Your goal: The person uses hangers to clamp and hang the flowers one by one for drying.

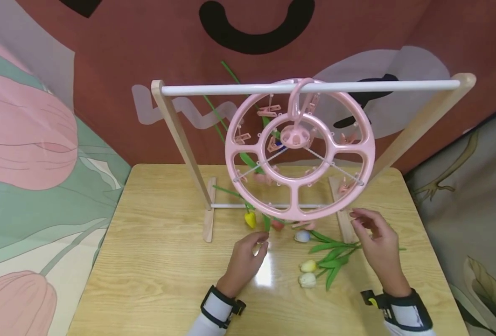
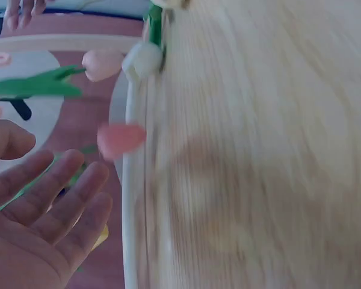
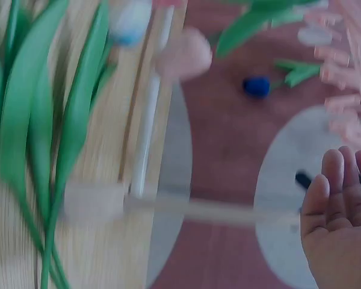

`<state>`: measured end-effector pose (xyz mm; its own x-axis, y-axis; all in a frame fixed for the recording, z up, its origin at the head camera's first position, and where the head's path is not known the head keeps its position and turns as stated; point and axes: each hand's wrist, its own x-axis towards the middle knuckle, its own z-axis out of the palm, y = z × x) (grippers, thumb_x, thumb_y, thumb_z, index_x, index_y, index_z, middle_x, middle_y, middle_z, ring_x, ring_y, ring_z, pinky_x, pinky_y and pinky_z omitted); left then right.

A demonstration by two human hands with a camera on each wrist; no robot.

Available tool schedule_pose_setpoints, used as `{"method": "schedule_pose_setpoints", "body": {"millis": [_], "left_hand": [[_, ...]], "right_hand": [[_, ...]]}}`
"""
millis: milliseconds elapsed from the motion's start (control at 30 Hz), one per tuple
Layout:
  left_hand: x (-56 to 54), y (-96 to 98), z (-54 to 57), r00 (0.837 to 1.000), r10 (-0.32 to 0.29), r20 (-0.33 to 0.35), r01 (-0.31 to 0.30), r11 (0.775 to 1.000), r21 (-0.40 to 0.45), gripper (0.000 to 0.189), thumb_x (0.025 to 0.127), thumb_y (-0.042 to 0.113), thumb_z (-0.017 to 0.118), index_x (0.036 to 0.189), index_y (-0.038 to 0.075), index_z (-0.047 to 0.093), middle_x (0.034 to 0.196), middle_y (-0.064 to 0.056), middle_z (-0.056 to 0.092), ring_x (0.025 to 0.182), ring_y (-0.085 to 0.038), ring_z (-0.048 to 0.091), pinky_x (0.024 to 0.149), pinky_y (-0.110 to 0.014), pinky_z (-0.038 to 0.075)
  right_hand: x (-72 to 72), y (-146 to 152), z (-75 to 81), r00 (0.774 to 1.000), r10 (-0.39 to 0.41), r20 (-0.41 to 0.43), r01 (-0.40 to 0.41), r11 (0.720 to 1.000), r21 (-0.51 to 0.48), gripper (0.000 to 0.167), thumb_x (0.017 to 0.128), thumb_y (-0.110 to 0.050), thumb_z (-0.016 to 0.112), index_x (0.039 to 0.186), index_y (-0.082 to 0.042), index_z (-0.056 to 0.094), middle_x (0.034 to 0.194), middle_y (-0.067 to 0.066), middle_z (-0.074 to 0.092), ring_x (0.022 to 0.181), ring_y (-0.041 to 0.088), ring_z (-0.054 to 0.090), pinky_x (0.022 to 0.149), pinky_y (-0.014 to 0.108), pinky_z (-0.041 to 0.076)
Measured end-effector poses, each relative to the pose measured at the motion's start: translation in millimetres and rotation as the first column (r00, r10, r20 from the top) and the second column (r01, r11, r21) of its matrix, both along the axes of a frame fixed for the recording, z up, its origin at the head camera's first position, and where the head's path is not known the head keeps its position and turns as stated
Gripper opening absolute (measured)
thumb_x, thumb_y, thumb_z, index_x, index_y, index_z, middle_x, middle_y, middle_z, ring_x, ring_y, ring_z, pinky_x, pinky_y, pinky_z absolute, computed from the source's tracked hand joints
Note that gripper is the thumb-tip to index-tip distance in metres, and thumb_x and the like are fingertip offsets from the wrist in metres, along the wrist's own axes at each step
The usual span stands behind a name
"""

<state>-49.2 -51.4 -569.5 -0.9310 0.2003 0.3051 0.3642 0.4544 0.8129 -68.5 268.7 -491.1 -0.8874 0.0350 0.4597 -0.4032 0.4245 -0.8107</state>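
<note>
Flower hanging at a pink ring hanger (image 1: 295, 136), hooked over the white upper rod (image 1: 214, 90) of a wooden stand (image 1: 182, 140). The left hand (image 1: 244, 261) is released, fingers loosely bent around nothing, just beside the suspended yellow tulip (image 1: 250, 219) and coral tulip (image 1: 277, 225). The right hand (image 1: 379, 247), likewise free of any load, is near the stand's right foot (image 1: 345, 226).

Likely faults: a sideways brush by the left hand could set the suspended tulips swinging and turn the ring, since the hook merely rests over the rod. Clips (image 1: 268, 111) biting on smooth, slender stems may let a flower slip, and uneven loading could tip the ring. On the bench (image 1: 155, 261), the pale blue tulip (image 1: 302, 236), pale yellow tulip (image 1: 308, 266) and white tulip (image 1: 307, 280) lie with leaves and stems bunched together; lifting one might drag its neighbours. A knock from the right hand could shift the stand.

Containers: no vessel is seen; the clips serve as holders, and a dark blue tulip (image 3: 256, 87) also hangs beneath the ring. Motion blur obscures which clip grips which stem.
</note>
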Motion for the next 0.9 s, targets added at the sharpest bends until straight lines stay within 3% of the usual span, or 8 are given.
{"method": "schedule_pose_setpoints", "body": {"millis": [67,167,300,400,500,633,733,900], "left_hand": [[-0.5,-3.8,-2.2,0.998,0.019,-0.053,-0.021,0.999,-0.037,0.020,0.094,0.003,0.071,0.114,0.000,0.073,0.110,-0.011,0.077,0.099,-0.021,0.075,0.089,-0.033,0.063],[-1.3,-8.1,-6.5,0.989,0.034,-0.141,-0.053,0.990,-0.130,0.021,0.092,0.005,0.073,0.113,0.001,0.073,0.109,-0.010,0.077,0.101,-0.022,0.074,0.090,-0.034,0.062],[-2.7,-11.1,-15.3,0.963,0.027,-0.268,-0.113,0.944,-0.309,0.026,0.087,0.009,0.077,0.112,0.005,0.072,0.105,-0.009,0.076,0.099,-0.024,0.073,0.087,-0.036,0.062],[-4.2,-12.0,-21.6,0.947,0.007,-0.321,-0.138,0.911,-0.388,0.029,0.085,0.009,0.079,0.113,0.005,0.071,0.102,-0.009,0.074,0.095,-0.025,0.071,0.083,-0.036,0.062],[-5.7,-12.2,-25.4,0.941,-0.018,-0.339,-0.131,0.901,-0.414,0.030,0.084,0.010,0.079,0.113,0.004,0.071,0.100,-0.010,0.073,0.093,-0.025,0.071,0.081,-0.036,0.062],[-7.4,-11.1,-29.7,0.933,-0.080,-0.350,-0.093,0.888,-0.450,0.026,0.084,0.010,0.078,0.109,0.003,0.073,0.099,-0.009,0.073,0.093,-0.024,0.070,0.081,-0.036,0.062],[-7.7,-8.5,-31.6,0.931,-0.131,-0.341,-0.055,0.873,-0.485,0.021,0.086,0.012,0.076,0.106,0.005,0.073,0.099,-0.007,0.072,0.093,-0.022,0.069,0.081,-0.034,0.061],[-6.7,1.2,-29.9,0.931,-0.196,-0.307,0.002,0.846,-0.533,0.016,0.089,0.014,0.074,0.104,0.008,0.072,0.102,-0.004,0.072,0.097,-0.019,0.069,0.080,-0.032,0.061]], "right_hand": [[-2.1,13.6,-2.2,0.998,-0.066,-0.026,0.067,0.995,0.073,0.033,0.090,0.020,0.063,0.121,0.010,0.066,0.112,-0.006,0.069,0.099,-0.001,0.062,0.085,0.006,0.050],[-5.0,31.4,-9.1,0.987,-0.156,-0.039,0.161,0.965,0.205,0.029,0.092,0.014,0.065,0.120,0.007,0.068,0.112,0.006,0.070,0.101,-0.010,0.057,0.085,0.001,0.044],[-5.5,49.8,-25.8,0.972,-0.232,0.028,0.208,0.915,0.346,0.024,0.095,0.008,0.064,0.118,0.004,0.069,0.113,0.020,0.068,0.099,-0.005,0.056,0.082,-0.003,0.040],[-3.2,60.9,-40.6,0.963,-0.248,0.103,0.179,0.878,0.445,0.024,0.095,0.005,0.063,0.118,0.002,0.068,0.116,0.021,0.066,0.101,0.016,0.061,0.077,0.006,0.045],[-1.2,70.1,-55.4,0.968,-0.209,0.136,0.102,0.829,0.550,0.026,0.092,0.008,0.067,0.117,0.002,0.068,0.119,0.025,0.065,0.106,0.040,0.060,0.084,0.034,0.055],[1.7,75.3,-71.7,0.986,-0.119,0.120,0.011,0.752,0.659,0.029,0.082,0.009,0.076,0.110,0.004,0.070,0.117,0.028,0.065,0.107,0.048,0.057,0.086,0.062,0.050],[5.1,74.2,-79.5,0.990,-0.082,0.114,-0.023,0.704,0.710,0.030,0.078,0.005,0.082,0.106,0.001,0.073,0.115,0.026,0.067,0.105,0.045,0.059,0.086,0.062,0.051],[8.8,70.0,-87.8,0.991,-0.058,0.118,-0.049,0.670,0.741,0.029,0.072,0.003,0.086,0.098,-0.004,0.076,0.105,0.020,0.066,0.098,0.041,0.060,0.079,0.059,0.051]]}}
